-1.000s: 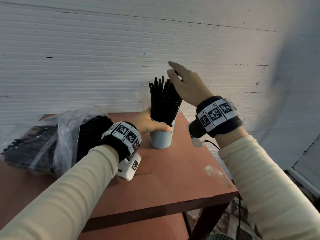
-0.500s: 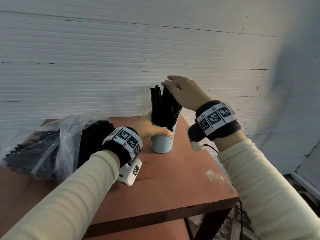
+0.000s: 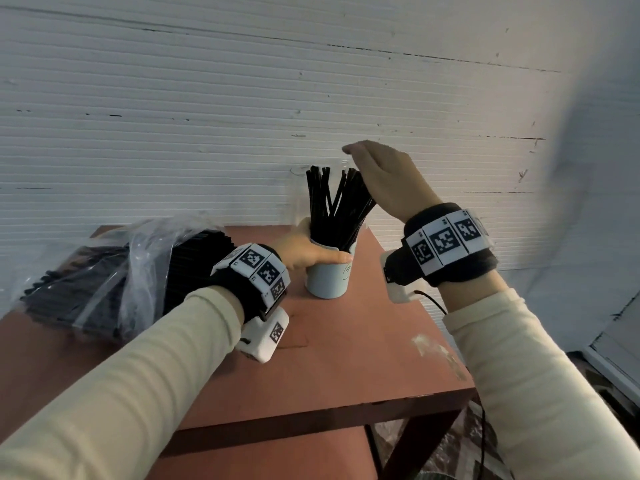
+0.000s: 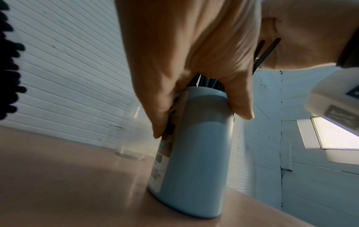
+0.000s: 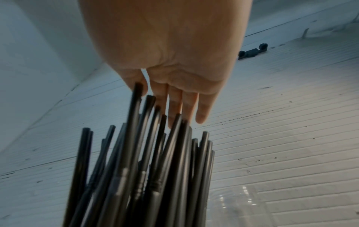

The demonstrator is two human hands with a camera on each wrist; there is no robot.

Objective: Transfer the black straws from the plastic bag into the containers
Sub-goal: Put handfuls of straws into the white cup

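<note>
A pale blue cup (image 3: 327, 280) (image 4: 192, 161) stands on the reddish table (image 3: 363, 358), stuffed with upright black straws (image 3: 334, 206) (image 5: 147, 161). My left hand (image 3: 308, 251) (image 4: 194, 64) grips the cup just under its rim. Flat above the straw tops is my right hand (image 3: 382, 174) (image 5: 170, 76), fingers straight, touching the tips. At the left lies a clear plastic bag (image 3: 104, 271) with many more black straws inside. An empty clear cup (image 4: 132, 135) stands behind the blue one, by the wall.
A white ribbed wall (image 3: 242, 116) rises right behind the table. The table's right edge (image 3: 450, 341) and front edge are close to the cup. A cable hangs from my right wrist device (image 3: 398, 282). A lower shelf shows under the tabletop.
My right hand dropped from a raised pose onto the straw tops and now lies flat over them. The straws stand more spread out. The left hand kept its grip on the cup.
</note>
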